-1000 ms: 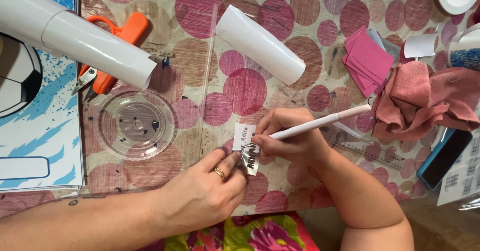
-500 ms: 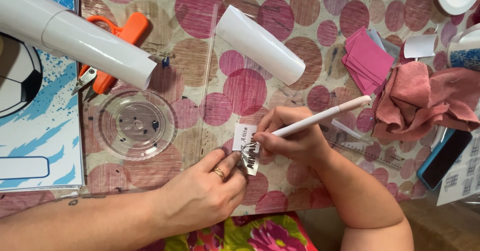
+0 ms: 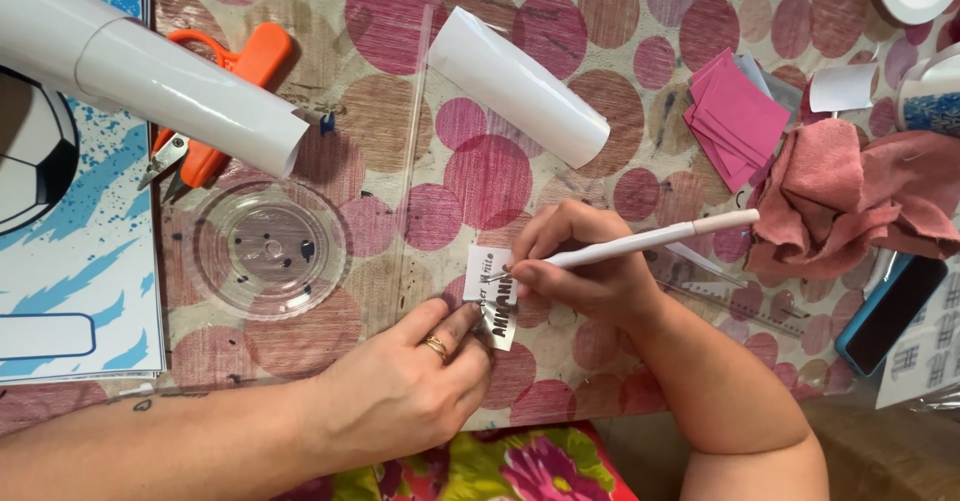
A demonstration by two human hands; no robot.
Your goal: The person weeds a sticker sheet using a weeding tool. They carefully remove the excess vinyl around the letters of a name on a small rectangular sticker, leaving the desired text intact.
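White and slim, the pen-shaped tool lay slanted in the right hand, its tip down on the small printed label and its far end angled up toward the pink cloth. The fingers of that hand were curled and pressed together around the tool near its tip, with the wrist bent and the forearm running off toward the lower right corner. The left hand came in from the lower left, palm down on the worktop, a ring on one finger; its fingertips were bunched and pinched the lower edge of the label, holding it flat. The label sat on the polka-dot covering near the front edge of the worktop, between the two hands and touching both. Just left of it lay a clear plastic dish, and beyond that orange scissors partly under a rolled white sheet. A second white roll lay above the hands, well apart from them, and a stack of pink paper squares rested beside the cloth.
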